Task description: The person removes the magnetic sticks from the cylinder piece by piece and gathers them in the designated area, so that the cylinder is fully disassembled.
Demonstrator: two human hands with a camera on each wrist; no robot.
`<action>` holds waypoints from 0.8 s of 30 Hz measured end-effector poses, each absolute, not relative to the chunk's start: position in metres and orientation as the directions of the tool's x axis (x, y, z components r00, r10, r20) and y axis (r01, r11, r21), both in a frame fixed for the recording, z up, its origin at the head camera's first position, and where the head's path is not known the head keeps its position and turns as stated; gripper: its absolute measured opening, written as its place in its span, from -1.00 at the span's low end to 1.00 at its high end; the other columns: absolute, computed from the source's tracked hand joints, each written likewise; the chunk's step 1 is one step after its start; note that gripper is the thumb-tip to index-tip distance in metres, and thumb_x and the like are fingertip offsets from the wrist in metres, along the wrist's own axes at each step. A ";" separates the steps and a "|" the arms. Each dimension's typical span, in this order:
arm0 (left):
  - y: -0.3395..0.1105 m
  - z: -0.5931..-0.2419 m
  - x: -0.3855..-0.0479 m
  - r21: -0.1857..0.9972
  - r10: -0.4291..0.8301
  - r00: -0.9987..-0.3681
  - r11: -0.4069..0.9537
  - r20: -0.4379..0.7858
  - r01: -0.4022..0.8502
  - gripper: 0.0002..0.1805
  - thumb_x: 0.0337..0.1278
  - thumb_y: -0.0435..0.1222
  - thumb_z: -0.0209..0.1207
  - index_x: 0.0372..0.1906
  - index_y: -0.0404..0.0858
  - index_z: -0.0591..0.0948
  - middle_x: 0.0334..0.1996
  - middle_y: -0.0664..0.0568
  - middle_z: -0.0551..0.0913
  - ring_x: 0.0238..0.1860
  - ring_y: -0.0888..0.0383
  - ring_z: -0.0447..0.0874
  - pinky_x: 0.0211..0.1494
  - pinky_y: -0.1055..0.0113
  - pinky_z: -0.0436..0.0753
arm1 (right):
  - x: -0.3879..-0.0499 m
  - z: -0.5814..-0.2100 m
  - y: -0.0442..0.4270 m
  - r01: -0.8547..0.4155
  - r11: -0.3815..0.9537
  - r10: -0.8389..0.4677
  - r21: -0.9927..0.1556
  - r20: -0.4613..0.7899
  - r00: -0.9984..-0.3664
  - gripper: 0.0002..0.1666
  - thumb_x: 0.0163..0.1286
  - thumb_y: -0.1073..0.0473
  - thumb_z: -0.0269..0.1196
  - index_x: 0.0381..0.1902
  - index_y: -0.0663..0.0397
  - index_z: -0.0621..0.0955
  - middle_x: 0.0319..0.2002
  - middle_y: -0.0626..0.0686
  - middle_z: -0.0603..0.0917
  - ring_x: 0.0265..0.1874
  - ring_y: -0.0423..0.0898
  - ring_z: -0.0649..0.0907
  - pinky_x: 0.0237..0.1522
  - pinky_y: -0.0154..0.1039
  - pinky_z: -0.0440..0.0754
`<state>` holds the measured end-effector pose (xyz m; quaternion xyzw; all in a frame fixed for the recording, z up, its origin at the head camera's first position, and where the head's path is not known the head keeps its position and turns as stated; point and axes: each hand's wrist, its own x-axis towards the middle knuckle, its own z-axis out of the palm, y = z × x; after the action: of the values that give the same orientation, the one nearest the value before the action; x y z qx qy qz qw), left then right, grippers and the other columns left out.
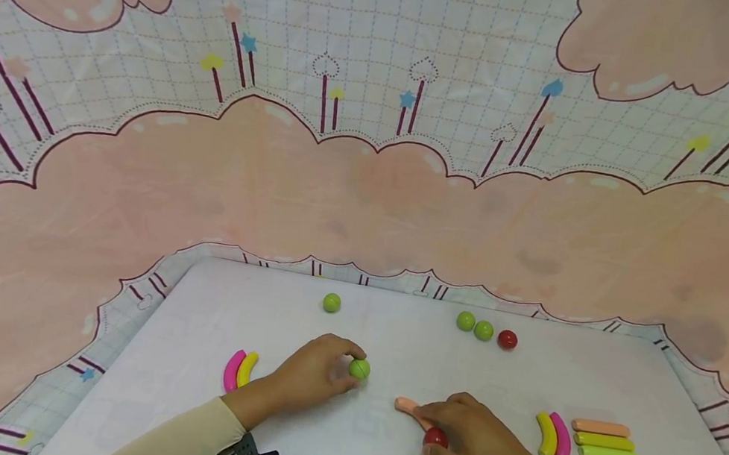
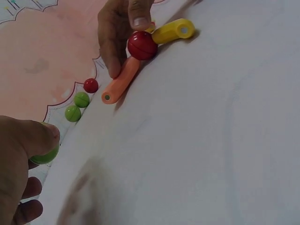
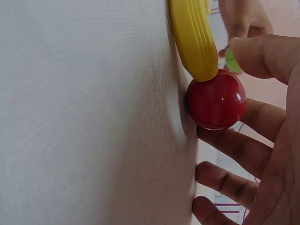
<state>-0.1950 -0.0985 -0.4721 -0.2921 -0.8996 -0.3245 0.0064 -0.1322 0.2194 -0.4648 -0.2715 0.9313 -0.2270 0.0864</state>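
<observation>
My left hand (image 1: 314,373) pinches a green ball (image 1: 359,369) between thumb and fingers, above the white tabletop. To its right, my right hand (image 1: 482,443) has its thumb and fingers around a glossy red ball (image 1: 436,437). An orange rod (image 2: 123,80) and a curved yellow rod (image 2: 172,32) both meet that red ball, at different sides. Small grey discs show on the rods' free ends in the left wrist view. One right finger lies along the orange rod. In the right wrist view the red ball (image 3: 216,99) sits against the tabletop, touching the yellow rod's end.
A green ball (image 1: 332,303) stands at the back; two more green balls (image 1: 475,326) and a red ball (image 1: 508,339) are farther right. Pink and yellow curved rods (image 1: 233,370) lie left. More curved rods (image 1: 546,435) and several straight rods (image 1: 603,441) lie right. A patterned cloth (image 1: 367,205) hangs behind.
</observation>
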 end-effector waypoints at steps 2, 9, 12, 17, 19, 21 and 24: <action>-0.102 -0.469 -0.199 0.609 0.498 -0.843 0.610 0.203 0.506 -0.59 0.15 -0.23 0.48 0.10 -0.10 0.67 0.01 0.18 0.67 0.06 0.12 0.60 0.15 0.11 0.62 | -0.132 -0.465 0.220 -0.469 0.750 -0.544 -0.467 -0.033 -0.838 -0.43 0.29 -0.18 0.41 0.26 -0.38 0.64 0.02 -0.44 0.63 0.01 -0.23 0.51 0.10 -0.04 0.63; -0.115 -0.462 -0.215 0.689 0.397 -0.879 0.561 0.263 0.460 -0.62 0.10 -0.30 0.49 0.04 -0.12 0.68 -0.08 0.21 0.70 0.01 0.14 0.64 0.08 0.15 0.66 | -0.132 -0.466 0.221 -0.463 0.750 -0.540 -0.472 -0.034 -0.841 -0.43 0.29 -0.18 0.42 0.26 -0.40 0.64 0.00 -0.43 0.62 0.00 -0.24 0.51 0.09 -0.07 0.63; -0.121 -0.460 -0.220 0.718 0.339 -0.900 0.551 0.273 0.426 -0.63 0.07 -0.31 0.50 0.01 -0.13 0.68 -0.12 0.20 0.71 -0.01 0.08 0.65 0.07 0.13 0.66 | -0.132 -0.466 0.220 -0.443 0.758 -0.532 -0.478 -0.061 -0.845 -0.43 0.29 -0.20 0.41 0.26 -0.40 0.64 -0.02 -0.43 0.62 -0.01 -0.24 0.51 0.08 -0.07 0.64; -0.132 -0.462 -0.232 0.734 0.258 -0.924 0.562 0.282 0.381 -0.60 0.06 -0.33 0.50 0.03 -0.18 0.68 -0.10 0.14 0.72 0.00 0.02 0.66 0.05 0.13 0.65 | -0.133 -0.462 0.217 -0.390 0.778 -0.514 -0.492 -0.141 -0.846 -0.33 0.23 -0.27 0.43 0.29 -0.35 0.63 -0.03 -0.41 0.61 -0.02 -0.23 0.49 0.07 -0.07 0.66; -0.136 -0.463 -0.236 0.736 0.235 -0.930 0.569 0.281 0.367 -0.60 0.06 -0.34 0.50 0.03 -0.18 0.68 -0.09 0.10 0.73 0.01 0.02 0.66 0.07 0.10 0.64 | -0.132 -0.461 0.217 -0.361 0.791 -0.500 -0.494 -0.182 -0.846 -0.26 0.18 -0.30 0.45 0.32 -0.33 0.60 0.00 -0.38 0.60 -0.03 -0.22 0.49 0.08 -0.06 0.66; -0.139 -0.463 -0.240 0.735 0.211 -0.940 0.586 0.269 0.342 -0.60 0.06 -0.32 0.50 0.03 -0.18 0.68 -0.09 0.06 0.73 0.02 0.02 0.65 0.09 0.08 0.64 | -0.131 -0.460 0.217 -0.333 0.802 -0.485 -0.495 -0.216 -0.847 -0.19 0.13 -0.31 0.49 0.34 -0.32 0.58 0.06 -0.32 0.60 0.00 -0.20 0.51 0.10 -0.03 0.66; -0.144 -0.464 -0.244 0.729 0.173 -0.954 0.616 0.245 0.299 -0.60 0.07 -0.28 0.50 0.04 -0.14 0.68 -0.09 0.03 0.72 0.01 0.02 0.65 0.09 0.04 0.63 | -0.130 -0.459 0.220 -0.285 0.814 -0.460 -0.506 -0.260 -0.849 -0.10 0.05 -0.31 0.54 0.36 -0.32 0.56 0.16 -0.20 0.58 0.10 -0.12 0.53 0.16 0.08 0.62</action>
<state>-0.2445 -0.1442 -0.4638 -0.1317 -0.8957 -0.4179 0.0753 -0.1298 0.2197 -0.4588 -0.1996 0.9334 -0.2309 0.1888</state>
